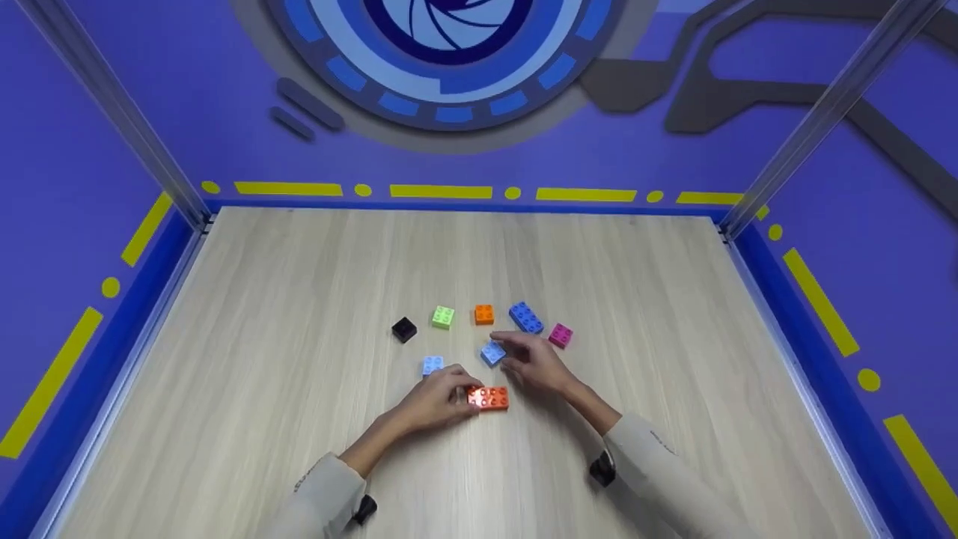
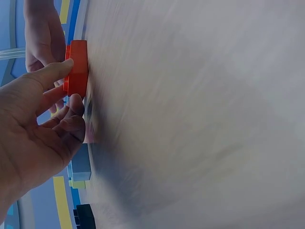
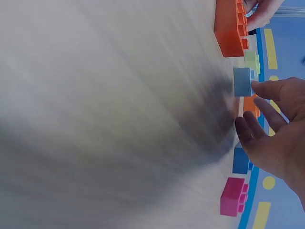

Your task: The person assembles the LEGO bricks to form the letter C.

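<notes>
My left hand (image 1: 438, 398) pinches the left end of a long red-orange brick (image 1: 494, 398), thumb on the near side and a finger on the far side. The brick lies on the table, studs up. My right hand (image 1: 535, 361) is beside a small light blue brick (image 1: 492, 352), fingers loosely bent. Its thumb is close to that brick's studs in the right wrist view; whether they touch, I cannot tell. Another light blue brick (image 1: 432, 364) sits just behind my left hand.
Behind the hands, loose bricks form an arc: black (image 1: 404, 329), lime green (image 1: 442, 317), orange (image 1: 484, 314), long blue (image 1: 526, 317) and magenta (image 1: 560, 335). Blue walls (image 1: 464, 168) enclose the wooden table (image 1: 299, 299) at the back and both sides.
</notes>
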`<state>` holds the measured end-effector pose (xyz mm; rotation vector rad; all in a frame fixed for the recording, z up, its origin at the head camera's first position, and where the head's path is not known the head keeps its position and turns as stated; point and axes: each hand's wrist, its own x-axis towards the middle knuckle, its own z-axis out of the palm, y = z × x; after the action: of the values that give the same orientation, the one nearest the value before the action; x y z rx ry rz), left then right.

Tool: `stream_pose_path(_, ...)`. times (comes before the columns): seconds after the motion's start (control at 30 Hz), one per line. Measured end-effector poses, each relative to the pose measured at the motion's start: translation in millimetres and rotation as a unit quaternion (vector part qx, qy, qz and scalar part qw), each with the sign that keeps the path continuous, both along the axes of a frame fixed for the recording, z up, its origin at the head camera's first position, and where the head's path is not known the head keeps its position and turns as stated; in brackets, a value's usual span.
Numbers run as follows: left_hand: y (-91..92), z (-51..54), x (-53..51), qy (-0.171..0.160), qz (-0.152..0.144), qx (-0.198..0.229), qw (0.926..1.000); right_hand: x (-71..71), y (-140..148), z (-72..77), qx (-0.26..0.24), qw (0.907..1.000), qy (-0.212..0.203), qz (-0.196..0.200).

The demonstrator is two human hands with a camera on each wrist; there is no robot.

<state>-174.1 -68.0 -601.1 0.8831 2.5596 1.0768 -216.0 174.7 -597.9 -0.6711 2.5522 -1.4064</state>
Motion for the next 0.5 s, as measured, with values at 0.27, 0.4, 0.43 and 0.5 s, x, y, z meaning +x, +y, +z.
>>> stream_pose_path(0.27,-1.5,0.7,-1.6,0.001,0.002,0.01,0.9999,-4.0,-7.6,-2.9,-0.002,0.9999,0.006,0.016)
stream_pose_path(0.4,-0.9,-0.9,-1.1,-0.001,-0.003,0.018,0.9998,-0.7,-5.9,-9.5,0.004,0.9999,0.016,0.002)
stream_pose_path(0.43,-1.0,-1.5,-1.0,-0.002,-0.005,0.019,0.9998,0.4,-5.4,-11.1,0.006,0.9998,0.019,-0.001)
stream_pose_path(0.5,-1.5,-2.1,-0.8,-0.004,-0.007,0.02,0.9998,2.1,-5.1,-13.6,0.014,0.9996,0.025,-0.005)
